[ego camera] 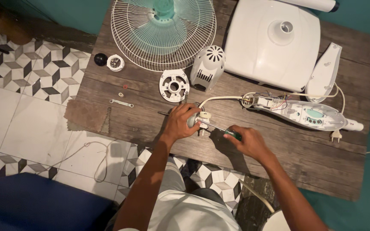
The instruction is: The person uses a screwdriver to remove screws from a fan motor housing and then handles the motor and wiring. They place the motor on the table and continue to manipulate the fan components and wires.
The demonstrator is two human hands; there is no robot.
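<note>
The left hand has its grip closed over a small fan motor at the near middle of the wooden tabletop, hiding most of it. The right hand grips a green-handled screwdriver, the handle mostly covered and the tip meeting the motor. Beyond lie a white motor cover, the wire fan guard cut off at the top, and an opened control housing with a pale green panel.

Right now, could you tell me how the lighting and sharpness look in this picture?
Head view: dim, warm light; the hands cast soft shadows on the table; the white base looks bright but not glaring; the screwdriver is slightly soft; corners darken.
</note>
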